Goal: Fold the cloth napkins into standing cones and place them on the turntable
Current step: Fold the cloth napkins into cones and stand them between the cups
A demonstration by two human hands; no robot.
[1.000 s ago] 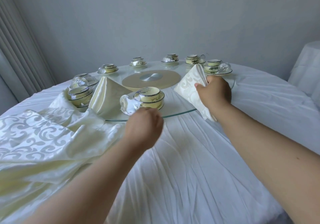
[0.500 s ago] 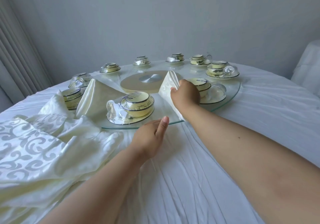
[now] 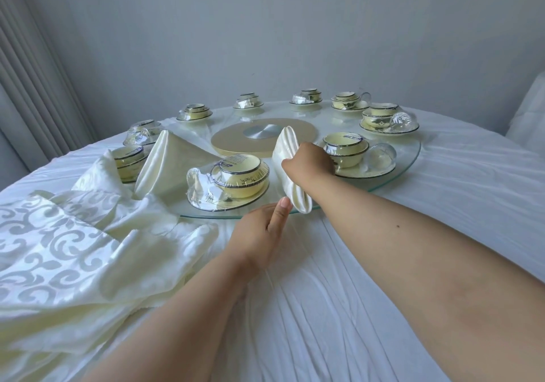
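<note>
A: The cone napkin (image 3: 290, 169) is on the glass turntable (image 3: 411, 161), in the gap between two wrapped place settings, its wide base hanging just past the turntable's near rim. We have our right hand (image 3: 308, 161) curled round its upper half, fingers wrapped onto the cloth.

B: And our left hand (image 3: 262, 231)?

A: On the tablecloth (image 3: 368, 293) just off the turntable's near edge, fingers straight and together, one fingertip touching the cone's base. It holds nothing.

B: What could go wrong?

A: The base overhangs the rim, so if we let go now the cone may tip toward us off the turntable. The satin looks slippery on glass, and the roll could spring open. We also sit close to the wrapped bowl set (image 3: 346, 148) right of the cone; a nudge could shift it.

B: Is the cone upright?

A: It leans toward us, we think; our hand hides part of it, so we can't be sure. Another folded cone (image 3: 165, 160) stands at the turntable's left side, and unfolded napkins (image 3: 88, 249) lie further left.
</note>
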